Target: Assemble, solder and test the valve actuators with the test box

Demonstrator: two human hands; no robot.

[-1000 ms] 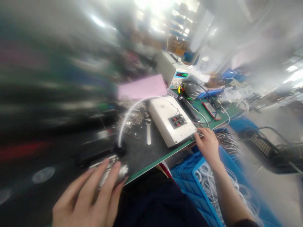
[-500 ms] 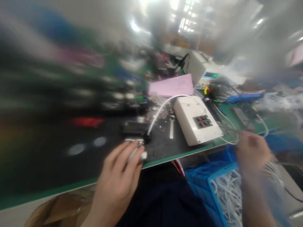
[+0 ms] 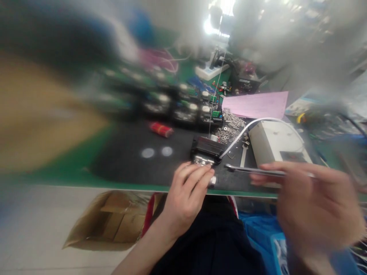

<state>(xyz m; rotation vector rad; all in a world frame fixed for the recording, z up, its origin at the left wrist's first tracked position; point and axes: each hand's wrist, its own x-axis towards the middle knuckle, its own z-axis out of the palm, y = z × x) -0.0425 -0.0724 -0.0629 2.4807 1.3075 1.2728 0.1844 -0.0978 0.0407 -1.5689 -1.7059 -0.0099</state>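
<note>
Wrench [image 3: 250,170] in curled right hand [image 3: 318,206]

On the bench [image 3: 65,168]: black mat [image 3: 123,164], laid short of the green front edge. On the mat, left to right: red bundle [image 3: 161,129], black unit [image 3: 209,147], spanner [image 3: 244,156]. At the right end: white box [image 3: 272,139]. Behind the unit: loose nuts [image 3: 228,134], screws [image 3: 233,119], circuit boards [image 3: 214,115]. Farther back, on green: power strip [image 3: 211,72].

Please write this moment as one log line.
left hand: on metal fitting, beside black unit | right hand: holds wrench | bench: white box, pink sheet
</note>
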